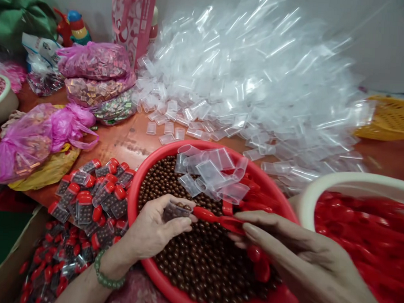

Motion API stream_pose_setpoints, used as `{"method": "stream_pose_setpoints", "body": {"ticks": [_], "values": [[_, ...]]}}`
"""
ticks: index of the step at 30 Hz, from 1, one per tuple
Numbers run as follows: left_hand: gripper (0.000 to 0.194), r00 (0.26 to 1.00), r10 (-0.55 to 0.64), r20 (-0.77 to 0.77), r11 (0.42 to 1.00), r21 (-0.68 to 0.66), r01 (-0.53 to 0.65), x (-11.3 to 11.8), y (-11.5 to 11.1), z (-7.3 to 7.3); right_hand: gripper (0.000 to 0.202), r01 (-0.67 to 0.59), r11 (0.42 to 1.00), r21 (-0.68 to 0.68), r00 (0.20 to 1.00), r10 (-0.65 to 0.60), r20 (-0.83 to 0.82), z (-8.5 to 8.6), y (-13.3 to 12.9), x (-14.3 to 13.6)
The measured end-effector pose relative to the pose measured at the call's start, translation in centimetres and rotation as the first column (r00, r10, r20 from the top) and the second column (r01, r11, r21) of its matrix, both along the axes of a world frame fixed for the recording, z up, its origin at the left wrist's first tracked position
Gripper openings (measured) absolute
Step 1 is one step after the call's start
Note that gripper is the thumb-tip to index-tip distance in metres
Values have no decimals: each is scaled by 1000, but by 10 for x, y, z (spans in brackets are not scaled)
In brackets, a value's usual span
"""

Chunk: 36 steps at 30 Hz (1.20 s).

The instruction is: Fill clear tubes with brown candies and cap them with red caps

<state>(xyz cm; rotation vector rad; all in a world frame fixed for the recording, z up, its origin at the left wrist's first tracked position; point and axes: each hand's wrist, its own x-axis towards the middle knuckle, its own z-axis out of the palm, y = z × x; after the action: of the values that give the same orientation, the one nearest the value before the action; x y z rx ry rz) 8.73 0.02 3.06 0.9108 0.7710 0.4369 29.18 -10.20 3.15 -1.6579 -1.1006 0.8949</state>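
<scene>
My left hand (159, 229), with a green bead bracelet (106, 274) at the wrist, is closed around a small clear plastic case (176, 210) with brown balls inside. My right hand (294, 247) pinches a red plastic piece (208, 215), spoon-like in shape, whose narrow end meets the case's opening. Whether it has entered the case, I cannot tell. Both hands are above a red basin (133, 197) of loose brown balls (191, 261). Empty clear cases (213, 169) lie on the balls at the back, beside more red pieces (258, 204).
A big heap of clear cases (257, 82) covers the table's back. Red-capped filled cases (84, 209) are piled at left. A white tub (308, 204) of red pieces stands at right. Pink bags (95, 61) and a yellow basket (392, 116) lie farther back.
</scene>
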Motion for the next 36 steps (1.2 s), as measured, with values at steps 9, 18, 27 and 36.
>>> {"method": "stream_pose_setpoints", "body": {"ticks": [9, 18, 27, 36], "values": [[38, 998, 60, 17, 997, -48, -59, 1, 3, 0, 20, 4, 993, -114, 888, -56, -457, -5, 21, -19], [37, 996, 91, 23, 990, -113, -88, 1, 3, -2, 24, -144, 939, 313, 922, 13, 388, -3, 23, -47], [35, 1000, -10, -25, 995, -99, 7, 1, 1, -1, 11, -364, 909, 202, 799, 193, 569, 16, 33, -43], [42, 991, -126, 47, 988, -82, 130, -2, 0, -9, 38, -594, 796, 122, 728, 465, 504, 32, 47, -28]]}}
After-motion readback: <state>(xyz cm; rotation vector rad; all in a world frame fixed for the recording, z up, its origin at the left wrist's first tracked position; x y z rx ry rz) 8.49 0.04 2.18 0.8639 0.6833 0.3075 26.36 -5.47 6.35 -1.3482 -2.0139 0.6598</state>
